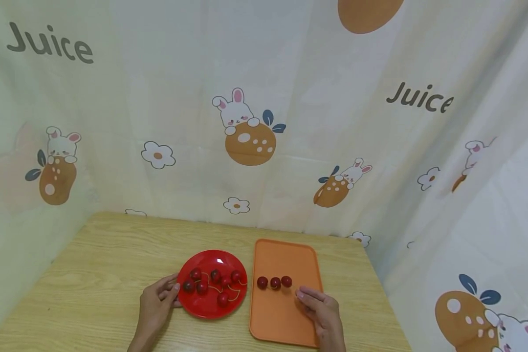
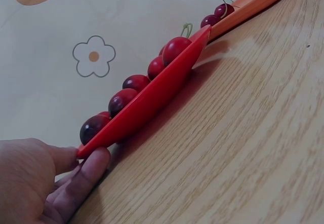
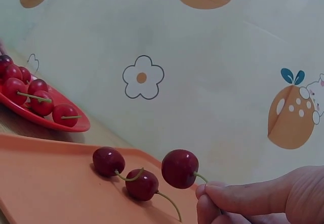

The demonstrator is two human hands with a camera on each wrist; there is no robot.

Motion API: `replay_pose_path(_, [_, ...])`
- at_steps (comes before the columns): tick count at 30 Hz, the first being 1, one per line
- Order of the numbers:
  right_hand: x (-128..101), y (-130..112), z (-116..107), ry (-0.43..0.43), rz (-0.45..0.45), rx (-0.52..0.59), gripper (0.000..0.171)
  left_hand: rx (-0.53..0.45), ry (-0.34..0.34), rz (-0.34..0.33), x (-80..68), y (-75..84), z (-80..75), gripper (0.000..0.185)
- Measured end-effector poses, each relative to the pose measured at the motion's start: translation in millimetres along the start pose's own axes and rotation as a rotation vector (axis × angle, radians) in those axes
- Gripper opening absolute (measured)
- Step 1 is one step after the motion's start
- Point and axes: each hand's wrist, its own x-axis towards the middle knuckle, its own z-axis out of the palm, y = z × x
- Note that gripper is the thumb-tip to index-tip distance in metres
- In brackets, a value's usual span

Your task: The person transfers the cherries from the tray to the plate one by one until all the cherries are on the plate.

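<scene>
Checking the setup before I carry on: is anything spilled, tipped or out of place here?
Nothing stands out. The cherries sit either on the red plate or in a row of three on the orange tray, none loose on the table. The left hand holds the plate's rim; the right hand pinches one cherry's stem.

Both hands low and forward — left hand (image 1: 156, 303) fingers curled, right hand (image 1: 321, 308) fingertips pinched together
</scene>
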Motion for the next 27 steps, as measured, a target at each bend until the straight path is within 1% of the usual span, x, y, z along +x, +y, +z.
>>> replay_pose_path(8, [-0.6,2.4,9.0,-0.02,-0.009,0.017,0.027,-0.003,-0.001,-0.006,-0.2,-1.6,-0.8,0.037])
replay_pose_path(14, [-0.2,0.2,14.8,-0.026,0.008,0.023,0.032,0.01,-0.002,-0.015,0.8,-0.9,-0.9,0.037])
replay_pose_path(18, [-0.3,-0.4,17.8,-0.019,0.01,0.034,0.028,0.005,-0.002,-0.008,0.4,-0.2,-0.6,0.037])
replay_pose_path(24, [-1.3,0.8,20.5,-0.036,-0.002,0.05,0.018,0.01,-0.001,0.021,-0.5,-0.3,-0.5,0.036])
replay_pose_path(27, [-0.3,1.6,21.8,-0.046,-0.005,0.053,0.017,0.015,-0.002,0.02,-0.1,-0.8,-0.7,0.036])
